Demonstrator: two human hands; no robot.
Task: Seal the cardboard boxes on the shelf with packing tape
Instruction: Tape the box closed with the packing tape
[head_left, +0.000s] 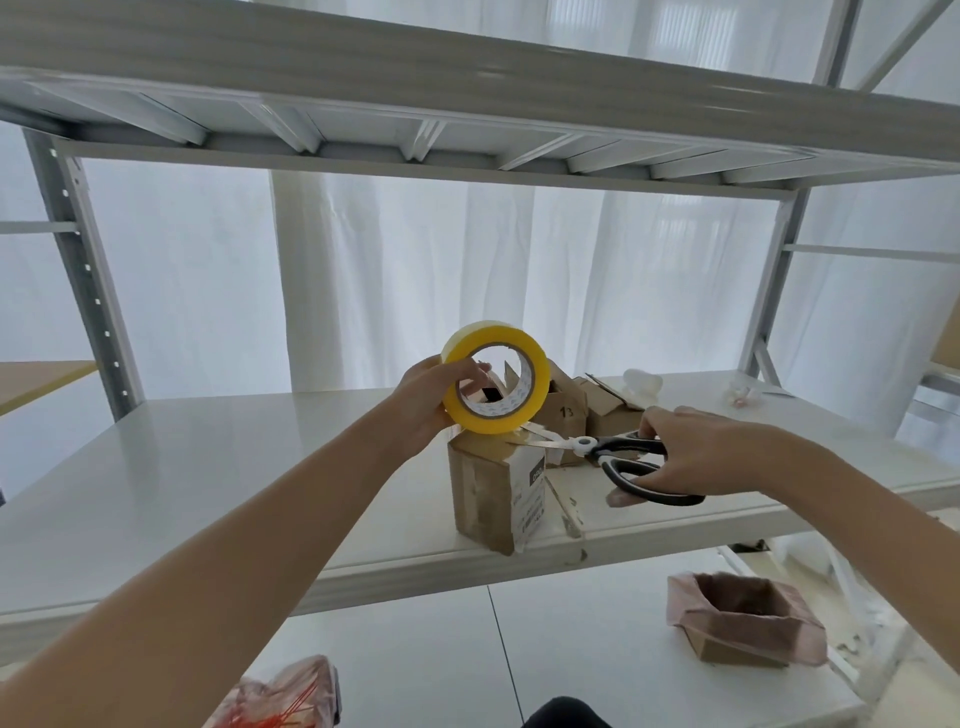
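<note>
Head view: 2 hands, 1 tape roll, 1 scissors, 4 boxes in total.

Left hand (428, 400), frame centre: clamped on the tape roll (537, 387), thumb on the outer rim, fingertips inside the core. Roll is yellow, held upright, with its lower edge right at the top of the front box (491, 496).

Right hand (711, 452), right of centre: clamped on the scissors (618, 445), fingers through the black loops. Blades are slightly apart and point left, tips just under the roll at the box's top edge.

Boxes on the shelf (208, 467): 3.
- Front box stands near the shelf's front edge, with a white label on its right face and a glossy top.
- Box marked "13" (566, 410) is just behind it.
- Third box (610, 400) sits beside that one, flaps up.

Cardboard strip (566, 512) lies flat on the shelf, just right of the front box.

Also on the shelf, back right: 2 white crumpled wads (643, 383). Can't tell what they are.

Lower level: 1 open box with pink bag liner (743, 618) at lower right, and 1 clear bag with red bits (291, 696) at the bottom left edge.

One more shelf deck (467, 67) runs across the top of the frame.
</note>
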